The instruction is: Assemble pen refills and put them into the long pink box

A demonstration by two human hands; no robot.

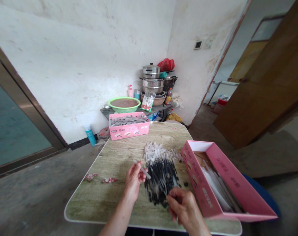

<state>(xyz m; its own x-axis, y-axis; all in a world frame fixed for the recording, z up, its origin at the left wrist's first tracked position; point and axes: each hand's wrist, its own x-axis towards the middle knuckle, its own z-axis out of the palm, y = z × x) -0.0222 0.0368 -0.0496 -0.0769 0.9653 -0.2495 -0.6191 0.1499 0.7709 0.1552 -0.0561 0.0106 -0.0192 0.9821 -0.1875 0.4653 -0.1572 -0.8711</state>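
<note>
My left hand [134, 177] is closed in a pinch around a slim translucent plastic tube [145, 172], tilted, at the left side of a pile. Thin black sticks [161, 177] make up that pile on the table, lying mostly lengthwise with dark ends toward me. Small whitish translucent plastic pieces [155, 151] are heaped just beyond them. My right hand [182, 203] is over the pile's near right edge, its thumb and fingers curled together. Whether something small sits between those fingertips is hidden.
A long pink box [227, 177] holding clear plastic sleeves or tubes stands at the table's right. Another pink box [129, 131], filled with thin tubes, is at the far left corner. Behind it are a green basin [124, 103] and stacked steel pots [152, 82].
</note>
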